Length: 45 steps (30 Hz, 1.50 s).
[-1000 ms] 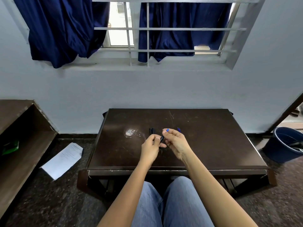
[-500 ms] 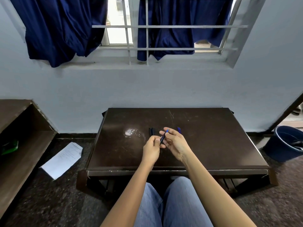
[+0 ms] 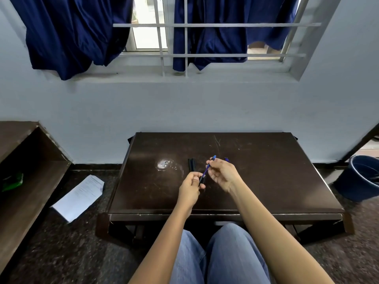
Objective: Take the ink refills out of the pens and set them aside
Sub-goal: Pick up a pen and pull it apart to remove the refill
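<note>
Up front, above the dark table (image 3: 266, 181), the left hand (image 3: 189, 188) grips a black pen barrel (image 3: 202, 180) between thumb and fingers. The right hand (image 3: 222, 173) pinches a blue refill (image 3: 207, 168) that runs slanted from the barrel's mouth up past its fingertips. Black pens (image 3: 191, 164) lie just beyond the left hand; blue refills (image 3: 226, 159) lie past the right.

Blue bucket (image 3: 361, 179), paper sheet (image 3: 80, 196), navy curtains (image 3: 75, 31).

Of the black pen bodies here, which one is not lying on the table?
The pen body gripped in the left hand, with a blue refill sticking out; the other pen bodies lie on the table.
</note>
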Each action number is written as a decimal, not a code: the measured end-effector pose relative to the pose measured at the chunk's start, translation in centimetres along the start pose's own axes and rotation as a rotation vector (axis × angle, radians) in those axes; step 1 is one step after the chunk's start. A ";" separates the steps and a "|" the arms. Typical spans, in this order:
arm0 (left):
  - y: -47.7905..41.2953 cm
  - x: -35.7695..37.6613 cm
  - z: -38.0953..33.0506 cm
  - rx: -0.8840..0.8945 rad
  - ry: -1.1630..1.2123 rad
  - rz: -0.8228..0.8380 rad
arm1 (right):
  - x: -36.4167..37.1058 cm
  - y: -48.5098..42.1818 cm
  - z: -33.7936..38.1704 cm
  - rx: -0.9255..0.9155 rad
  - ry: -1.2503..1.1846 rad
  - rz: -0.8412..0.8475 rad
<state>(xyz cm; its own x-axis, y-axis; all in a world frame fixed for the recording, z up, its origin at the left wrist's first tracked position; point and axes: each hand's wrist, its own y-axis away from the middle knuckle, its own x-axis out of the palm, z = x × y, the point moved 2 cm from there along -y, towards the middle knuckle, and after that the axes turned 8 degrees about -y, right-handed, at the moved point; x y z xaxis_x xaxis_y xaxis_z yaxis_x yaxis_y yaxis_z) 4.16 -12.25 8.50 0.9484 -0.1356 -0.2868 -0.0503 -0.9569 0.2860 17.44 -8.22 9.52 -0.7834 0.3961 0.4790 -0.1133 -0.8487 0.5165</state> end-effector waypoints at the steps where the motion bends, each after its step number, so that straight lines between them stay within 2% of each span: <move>1: -0.2 -0.1 0.3 -0.009 0.011 -0.001 | 0.1 -0.6 0.3 -0.003 -0.012 -0.016; 5: -1.3 -0.5 1.5 -0.059 0.046 -0.012 | 0.3 -3.6 0.7 -0.045 0.098 -0.145; 10: -3.1 -0.6 2.8 -0.129 0.099 -0.053 | -0.6 -7.6 -1.7 -0.089 0.616 -0.316; 14: -4.9 -0.8 3.5 -0.170 0.126 -0.077 | -0.7 -10.0 -3.8 -0.060 0.845 -0.331; 19: -6.8 -0.8 4.5 -0.201 0.127 -0.081 | 0.8 -10.8 -5.2 -0.061 1.085 -0.267; 27: -8.9 -0.5 6.0 -0.259 0.121 -0.083 | 1.3 -13.1 -5.9 -0.061 1.296 -0.245; 30: -9.1 -0.4 6.2 -0.263 0.144 -0.082 | 1.2 -13.2 -5.6 -0.075 1.269 -0.261; 33: -9.3 -0.2 6.0 -0.249 0.167 -0.094 | 1.1 -13.1 -5.6 -0.141 1.021 -0.271; 37: -11.6 0.1 6.1 -0.248 0.149 -0.109 | 1.8 -12.1 -6.3 0.066 0.619 -0.165; 40: -11.9 0.4 6.0 -0.228 0.127 -0.104 | 2.1 -10.9 -6.4 0.175 0.524 -0.064; 45: -11.7 1.1 6.1 -0.245 0.162 -0.088 | 2.7 -12.6 -5.6 0.149 0.433 -0.149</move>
<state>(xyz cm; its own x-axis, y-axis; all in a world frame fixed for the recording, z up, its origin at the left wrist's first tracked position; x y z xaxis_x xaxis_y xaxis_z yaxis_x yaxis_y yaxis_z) 3.89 -2.81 -0.73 0.9844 0.0071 -0.1761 0.0928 -0.8703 0.4837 13.34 1.51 0.30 -0.9513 0.3005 0.0682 -0.1801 -0.7218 0.6683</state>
